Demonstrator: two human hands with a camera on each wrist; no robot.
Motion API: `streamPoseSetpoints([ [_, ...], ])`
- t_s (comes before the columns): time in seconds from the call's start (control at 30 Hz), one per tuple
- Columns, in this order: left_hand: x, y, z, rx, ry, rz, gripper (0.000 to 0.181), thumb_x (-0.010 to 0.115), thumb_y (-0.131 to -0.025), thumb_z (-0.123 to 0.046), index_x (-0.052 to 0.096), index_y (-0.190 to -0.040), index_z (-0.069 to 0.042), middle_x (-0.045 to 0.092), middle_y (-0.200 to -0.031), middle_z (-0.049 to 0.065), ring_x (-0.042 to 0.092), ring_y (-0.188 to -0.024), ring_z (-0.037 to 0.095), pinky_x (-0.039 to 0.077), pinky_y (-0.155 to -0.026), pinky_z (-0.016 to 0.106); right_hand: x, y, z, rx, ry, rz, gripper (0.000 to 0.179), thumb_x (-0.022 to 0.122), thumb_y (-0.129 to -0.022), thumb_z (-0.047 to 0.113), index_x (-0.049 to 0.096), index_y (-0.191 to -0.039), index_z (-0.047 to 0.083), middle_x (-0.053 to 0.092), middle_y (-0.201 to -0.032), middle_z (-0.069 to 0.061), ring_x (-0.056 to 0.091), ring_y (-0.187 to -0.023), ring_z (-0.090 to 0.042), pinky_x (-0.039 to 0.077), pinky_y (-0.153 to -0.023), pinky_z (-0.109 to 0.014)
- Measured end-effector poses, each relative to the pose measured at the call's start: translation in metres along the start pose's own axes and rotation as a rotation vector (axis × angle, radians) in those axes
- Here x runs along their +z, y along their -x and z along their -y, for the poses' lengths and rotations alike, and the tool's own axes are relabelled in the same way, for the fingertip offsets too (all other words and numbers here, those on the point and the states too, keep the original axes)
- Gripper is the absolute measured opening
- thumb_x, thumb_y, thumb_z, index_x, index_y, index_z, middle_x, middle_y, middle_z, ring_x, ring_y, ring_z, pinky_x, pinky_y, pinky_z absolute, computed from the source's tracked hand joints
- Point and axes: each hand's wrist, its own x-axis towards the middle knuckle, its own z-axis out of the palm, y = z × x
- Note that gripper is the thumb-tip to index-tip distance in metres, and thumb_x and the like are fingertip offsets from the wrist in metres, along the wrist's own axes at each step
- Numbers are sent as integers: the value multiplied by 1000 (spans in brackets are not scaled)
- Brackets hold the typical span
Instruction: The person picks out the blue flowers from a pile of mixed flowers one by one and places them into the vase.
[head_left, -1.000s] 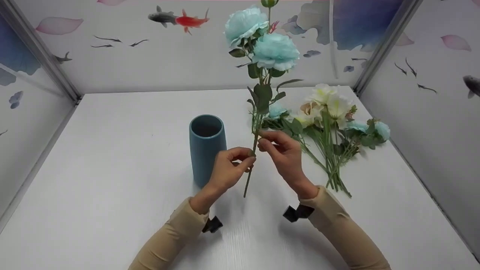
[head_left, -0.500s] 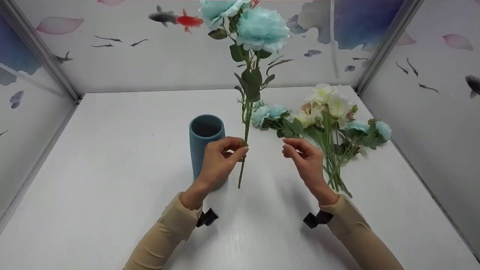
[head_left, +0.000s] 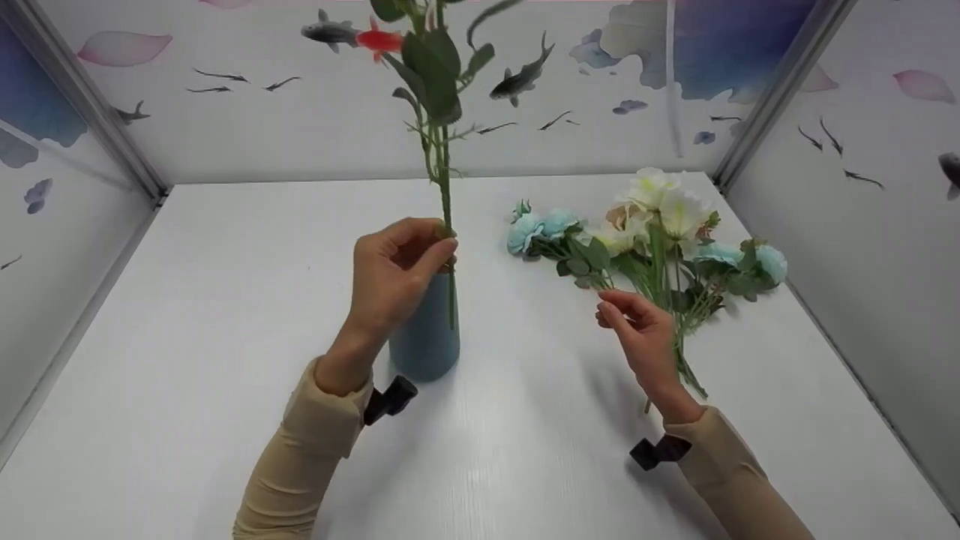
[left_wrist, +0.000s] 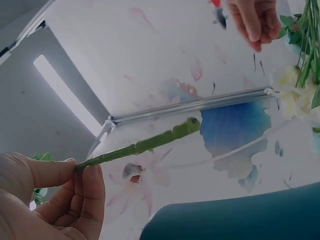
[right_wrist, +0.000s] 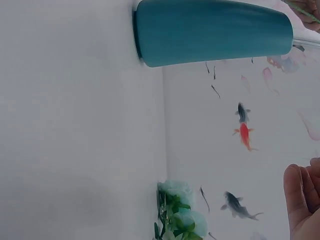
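Note:
My left hand [head_left: 394, 274] pinches a green flower stem [head_left: 445, 180] between thumb and fingertips and holds it upright. Dark leaves [head_left: 435, 75] show above; its blooms are out of the head view. The stem's lower end overlaps the blue vase [head_left: 424, 345] in the head view; in the left wrist view the cut end [left_wrist: 192, 125] points free in the air above the vase's edge [left_wrist: 235, 220]. My right hand [head_left: 641, 337] hovers near the lying flowers' stems with loosely curled fingers. Nothing shows between its fingertips [right_wrist: 294, 185] in the right wrist view.
On the table's right lies a bunch of white flowers [head_left: 679, 214], with blue flowers [head_left: 536, 229] to its left and more blue blooms [head_left: 769, 262] to its right. Printed panels [head_left: 247, 135] wall the white table [head_left: 247, 300] at the back and sides.
My left hand has lifted the flower stem up and left, over the vase, taking its blooms out of view. My right hand has let go of the stem and moved right, toward the lying flowers.

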Motion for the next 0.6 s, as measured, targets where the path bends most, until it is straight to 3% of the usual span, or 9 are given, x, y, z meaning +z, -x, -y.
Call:
streamPoseSetpoints([
  [0.27, -13, -22, -16, 87, -61, -115, 9, 66, -82, 3, 68, -90, 7, 68, -82, 12, 63, -69, 15, 55, -63, 27, -17, 14, 6, 112, 108, -40, 17, 60, -85, -9, 63, -100, -16, 68, -80, 0, 65, -70, -12, 54, -66, -23],
  [0.43, -19, -31, -14, 150, -72, -160, 11, 65, -83, 4, 67, -92, 10, 67, -79, 13, 64, -68, 14, 55, -64, 27, -27, 17, 14, 139, 127, -67, 17, 59, -85, -10, 61, -100, -19, 67, -78, 0, 65, -70, -14, 54, -66, -22],
  [0.6, -22, -39, -8, 164, -55, -183, 11, 65, -84, 4, 67, -92, 10, 67, -77, 12, 64, -67, 14, 55, -64, 27, -42, 18, 1, 188, 140, -111, 17, 60, -85, -9, 63, -100, -18, 68, -78, -10, 65, -69, -14, 54, -66, -22],
])
